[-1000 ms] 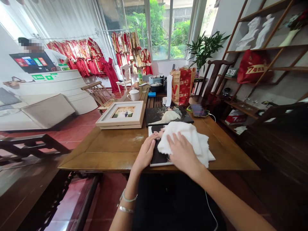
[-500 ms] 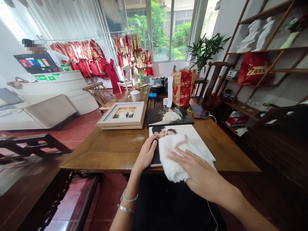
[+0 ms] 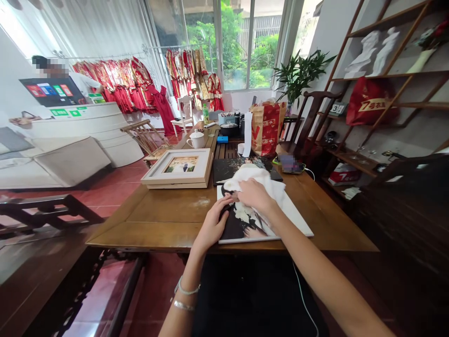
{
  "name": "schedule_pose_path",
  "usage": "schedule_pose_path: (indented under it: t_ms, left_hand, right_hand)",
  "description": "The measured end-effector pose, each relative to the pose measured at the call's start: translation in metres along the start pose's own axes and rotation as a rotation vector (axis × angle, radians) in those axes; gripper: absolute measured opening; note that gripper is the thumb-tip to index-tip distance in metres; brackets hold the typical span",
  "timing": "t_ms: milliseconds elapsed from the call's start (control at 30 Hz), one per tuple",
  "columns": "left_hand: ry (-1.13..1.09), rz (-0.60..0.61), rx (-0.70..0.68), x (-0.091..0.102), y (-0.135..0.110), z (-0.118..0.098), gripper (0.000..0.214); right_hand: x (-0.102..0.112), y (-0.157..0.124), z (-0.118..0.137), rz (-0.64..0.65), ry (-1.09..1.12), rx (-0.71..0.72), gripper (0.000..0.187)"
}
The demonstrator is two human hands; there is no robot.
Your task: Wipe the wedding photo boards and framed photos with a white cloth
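Observation:
A wedding photo panel (image 3: 233,228) with a white border lies flat at the near edge of the wooden table. My left hand (image 3: 213,221) rests on its left side, fingers stretched out over the picture and thumb apart. Bunched under my right hand (image 3: 258,197) is a white cloth (image 3: 249,173), pressed against the panel's upper part with the fingers bent into it. The cloth covers the panel's top edge and part of a second, darker photo panel (image 3: 224,171) lying just behind.
Left of the panels sit stacked picture frames (image 3: 154,177) and a white lidded mug (image 3: 197,139). Behind are a paper bag (image 3: 268,128) and a black pot (image 3: 228,128). A phone (image 3: 291,164) with a cable lies at right. A person (image 3: 82,83) is at the far-left counter.
My right hand has slid the white cloth up and away from me across the panel, uncovering its lower part. My left hand has stayed in place.

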State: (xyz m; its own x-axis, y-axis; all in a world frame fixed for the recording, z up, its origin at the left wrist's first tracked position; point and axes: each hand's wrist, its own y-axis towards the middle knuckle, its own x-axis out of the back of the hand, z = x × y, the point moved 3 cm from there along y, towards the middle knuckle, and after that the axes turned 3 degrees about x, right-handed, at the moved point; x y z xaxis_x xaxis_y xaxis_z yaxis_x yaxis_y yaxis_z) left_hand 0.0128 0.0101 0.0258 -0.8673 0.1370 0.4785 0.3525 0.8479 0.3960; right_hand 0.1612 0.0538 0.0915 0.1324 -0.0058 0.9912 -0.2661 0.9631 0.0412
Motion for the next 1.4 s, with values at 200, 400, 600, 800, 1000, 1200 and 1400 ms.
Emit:
schedule_pose_path:
  t_ms: [200, 400, 600, 800, 1000, 1200, 1400]
  left_hand:
    - [0.038, -0.028, 0.037, 0.001, 0.0, -0.002, 0.031]
    - [-0.032, -0.012, 0.009, 0.0, -0.001, -0.001, 0.033]
    - [-0.045, -0.014, 0.013, 0.0, -0.001, 0.002, 0.033]
    - [-0.044, -0.011, 0.019, 0.001, -0.001, 0.002, 0.033]
    - [-0.032, -0.004, 0.031, 0.001, 0.0, 0.002, 0.033]
    - [-0.04, -0.016, 0.011, 0.0, -0.001, 0.004, 0.033]
    - [-0.034, -0.015, 0.023, 0.0, 0.0, 0.003, 0.033]
  right_hand:
    - [-0.008, 0.008, 0.034, -0.022, 0.119, 0.222, 0.03]
    - [-0.014, -0.025, -0.023, -0.08, 0.141, 0.121, 0.046]
    - [-0.015, -0.065, -0.105, -0.152, 0.074, -0.108, 0.052]
    - [-0.02, -0.042, -0.106, -0.19, 0.002, -0.152, 0.055]
    - [-0.025, -0.023, -0.068, -0.151, 0.012, 0.023, 0.064]
    - [-0.03, -0.096, -0.058, -0.135, 0.066, 0.275, 0.086]
    - [-0.034, -0.16, -0.067, -0.173, 0.066, 0.232, 0.086]
